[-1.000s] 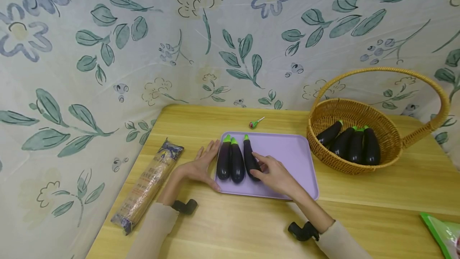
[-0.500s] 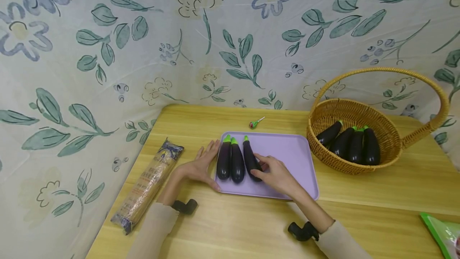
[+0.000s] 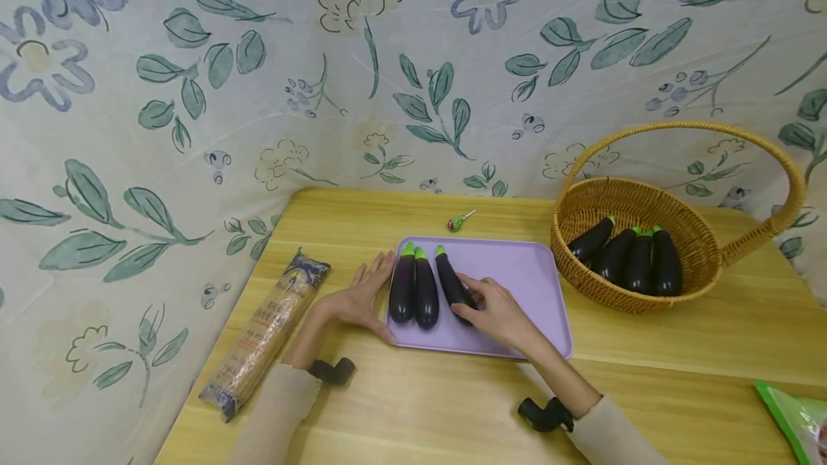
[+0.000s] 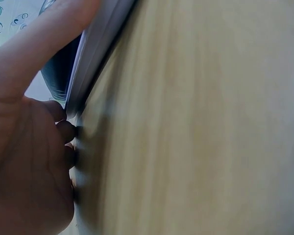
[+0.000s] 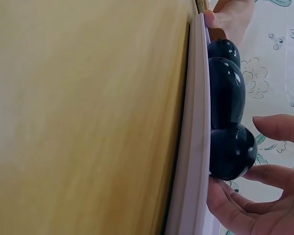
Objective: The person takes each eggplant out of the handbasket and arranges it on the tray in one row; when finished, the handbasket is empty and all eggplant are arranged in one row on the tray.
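Three dark eggplants with bright green caps lie on a lilac tray (image 3: 520, 271). Two of them, the left eggplant (image 3: 402, 289) and the middle eggplant (image 3: 426, 293), lie side by side. My right hand (image 3: 496, 314) holds the lower half of the right eggplant (image 3: 448, 275), which slants with its cap toward the upper left. In the right wrist view, fingers (image 5: 230, 208) lie against its rounded end and the thumb is on its other side. Spread and fairly straight, my left hand (image 3: 355, 303) rests along the tray's left edge, its thumb near the front corner.
A wicker basket (image 3: 646, 192) with a tall handle holds several more eggplants at the right. Behind the tray lies a lollipop (image 3: 456, 222). A pack of noodles (image 3: 268, 336) lies on the left, and a green-edged bag (image 3: 797, 418) at the lower right.
The right eggplant has tilted a little: its lower end has shifted right and its cap slightly left, widening the gap beside the middle one. My left hand has stayed put.
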